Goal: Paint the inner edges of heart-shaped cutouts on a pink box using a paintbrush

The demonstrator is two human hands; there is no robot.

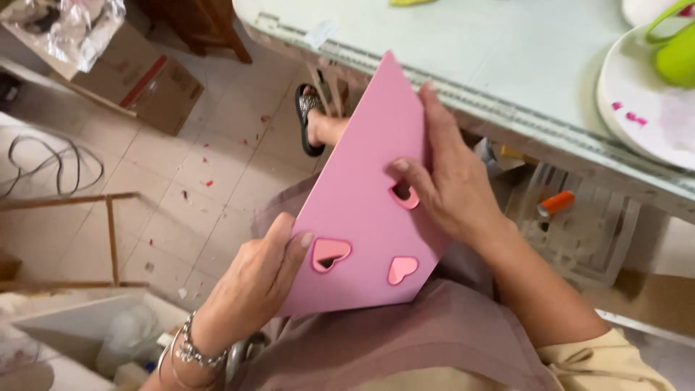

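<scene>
A pink foam sheet (362, 181) with three heart-shaped cut-outs is held over my lap, tilted with one corner pointing up toward the table. My left hand (253, 282) grips its lower left edge, thumb on the front beside one heart cut-out (330, 253). My right hand (449, 181) holds the right side, and its thumb presses at the upper heart cut-out (405, 194). A third heart (402, 269) sits near the sheet's bottom edge.
A pale green table (507, 58) runs along the top right, with a white plate (637, 108) and a lime green object (677, 51) on it. A cardboard box (137, 76) and cable (51, 163) lie on the tiled floor. A white crate (579, 232) holds an orange item (556, 203).
</scene>
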